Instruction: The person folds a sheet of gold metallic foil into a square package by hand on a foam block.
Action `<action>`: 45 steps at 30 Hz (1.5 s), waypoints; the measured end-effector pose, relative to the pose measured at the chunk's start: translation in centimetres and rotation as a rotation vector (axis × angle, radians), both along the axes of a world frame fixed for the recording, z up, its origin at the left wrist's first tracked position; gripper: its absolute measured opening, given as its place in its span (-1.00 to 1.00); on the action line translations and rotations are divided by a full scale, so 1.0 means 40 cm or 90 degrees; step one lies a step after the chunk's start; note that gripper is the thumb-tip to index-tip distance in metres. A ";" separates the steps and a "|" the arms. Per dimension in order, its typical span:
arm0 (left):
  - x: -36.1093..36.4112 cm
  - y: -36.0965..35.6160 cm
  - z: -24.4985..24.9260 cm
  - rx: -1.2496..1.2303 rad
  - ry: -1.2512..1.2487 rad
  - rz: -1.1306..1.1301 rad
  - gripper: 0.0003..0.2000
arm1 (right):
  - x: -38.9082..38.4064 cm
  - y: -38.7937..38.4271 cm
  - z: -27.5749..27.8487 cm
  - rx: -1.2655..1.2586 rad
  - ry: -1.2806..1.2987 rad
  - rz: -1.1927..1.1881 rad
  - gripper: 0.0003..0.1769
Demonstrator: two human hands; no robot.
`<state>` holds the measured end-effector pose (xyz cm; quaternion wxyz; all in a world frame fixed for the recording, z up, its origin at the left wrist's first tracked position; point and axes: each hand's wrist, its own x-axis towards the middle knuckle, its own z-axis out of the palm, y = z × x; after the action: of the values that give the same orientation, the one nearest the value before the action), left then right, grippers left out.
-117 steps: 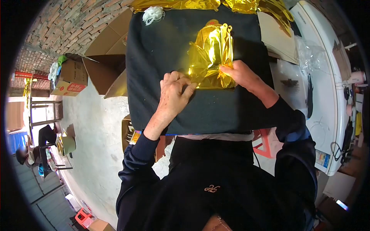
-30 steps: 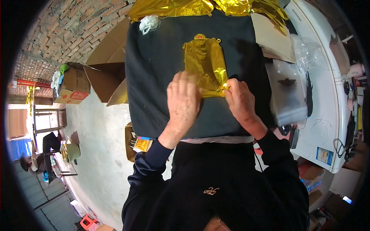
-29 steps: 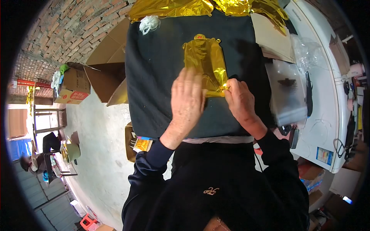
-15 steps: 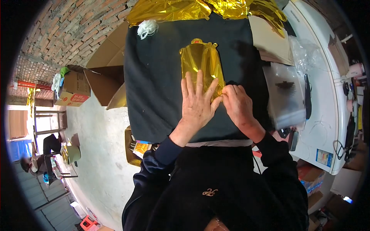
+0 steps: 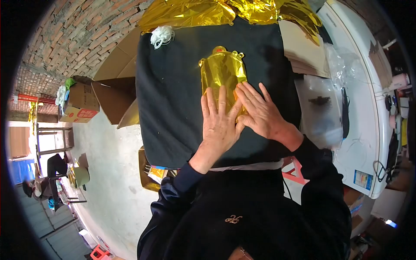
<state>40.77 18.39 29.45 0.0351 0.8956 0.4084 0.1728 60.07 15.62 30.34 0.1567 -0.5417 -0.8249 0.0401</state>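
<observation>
Gold foil piece (image 5: 222, 71): glossy, crinkled metallic film. Table cover (image 5: 169, 99): matt black cloth. Wall (image 5: 82, 39): rough brick.

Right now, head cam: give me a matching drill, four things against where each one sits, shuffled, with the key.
Things:
1. gold foil piece
2. white string bundle
3. clear plastic bag
4. open cardboard box

Places:
A. beyond the left edge of the black cloth
B. just off the cloth's right edge
C. flat on the cloth, its near end under the left hand and right hand
D. on the cloth's far left corner

Pairs: 1-C, 2-D, 3-B, 4-A.
</observation>
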 end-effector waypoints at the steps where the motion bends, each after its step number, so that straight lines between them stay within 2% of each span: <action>1: 0.001 0.001 0.000 -0.001 0.002 0.002 -0.42 | 0.006 0.014 0.000 0.006 -0.011 0.004 -0.14; 8: 0.002 0.000 0.004 -0.011 0.027 0.003 -0.41 | 0.054 0.141 -0.025 0.095 -0.063 0.033 -0.23; 12: 0.004 0.001 0.000 -0.002 -0.012 0.003 -0.43 | 0.072 0.237 -0.006 0.159 -0.106 0.045 -0.26; 16: -0.001 0.003 -0.002 -0.010 0.017 0.004 -0.41 | -0.026 0.237 0.062 0.198 -0.062 0.174 -0.34; 19: 0.010 0.005 -0.014 0.001 0.060 0.025 -0.38 | -0.082 0.240 0.028 -0.065 -0.040 0.279 -0.33; 20: 0.009 0.003 -0.016 -0.049 0.105 0.025 -0.39 | -0.082 0.253 0.021 -0.072 -0.041 0.278 -0.32; 23: 0.003 0.004 0.014 -0.102 0.110 0.004 -0.38 | -0.071 0.305 0.002 -0.078 -0.055 0.284 -0.31; 29: 0.000 0.005 0.009 -0.046 0.040 0.008 -0.40 | -0.058 0.402 0.002 0.000 -0.130 0.236 -0.32; 30: -0.003 0.004 0.012 -0.045 0.041 0.008 -0.40 | -0.059 0.417 0.018 0.058 -0.170 0.236 -0.33; 33: -0.004 0.005 0.015 -0.042 0.059 0.004 -0.41 | -0.067 0.429 0.055 -0.023 -0.173 0.239 -0.32; 34: -0.004 0.006 0.014 -0.039 0.061 0.001 -0.41 | -0.067 0.426 0.042 0.028 -0.129 0.260 -0.36; 37: -0.012 0.010 0.011 -0.033 0.065 -0.022 -0.42 | -0.061 0.427 0.067 -0.029 -0.105 0.275 -0.42; 38: -0.018 0.014 0.011 -0.031 0.065 -0.034 -0.42 | -0.048 0.430 0.053 0.065 -0.075 0.293 -0.50; 41: -0.038 0.030 0.009 -0.019 0.059 -0.086 -0.43 | -0.032 0.413 0.103 -0.036 -0.121 0.242 -0.53; 42: -0.050 0.040 0.014 -0.016 0.056 -0.113 -0.43 | -0.022 0.411 0.092 -0.003 -0.120 0.235 -0.64; 45: -0.090 0.073 0.027 -0.014 0.068 -0.209 -0.45 | 0.011 0.401 0.101 -0.046 -0.177 0.203 -0.71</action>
<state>37.17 21.31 30.52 0.0510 0.9577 0.2598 0.1125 60.52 31.65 34.37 0.0133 -0.4100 -0.9118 0.0187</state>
